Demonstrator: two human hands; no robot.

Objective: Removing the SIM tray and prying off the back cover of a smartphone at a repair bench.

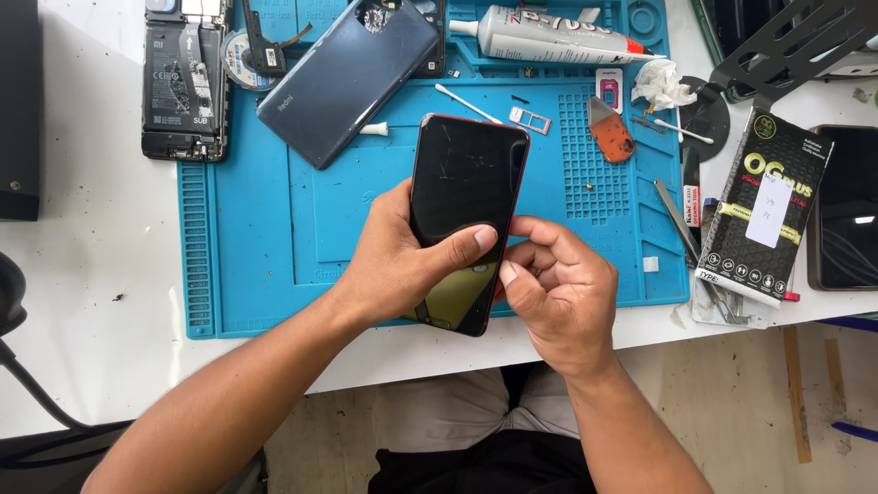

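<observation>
Nearest, both hands meet over the blue work mat (256,238). The left hand (393,261) wraps a red-edged smartphone (466,197) from behind, thumb laid across its dark, scratched glass, fingers closed round the body. The right hand (558,293) has its fingers curled in, thumb and forefinger tip pressing the phone's right edge just beside the left thumb. Beyond the fingertips lie a small card tray (530,118) and a cotton swab (466,103); farther off, a grey back cover (343,78), a glue tube (558,41) and an opened phone body (183,82). Right of the knuckles rests a black packet (764,210).
</observation>
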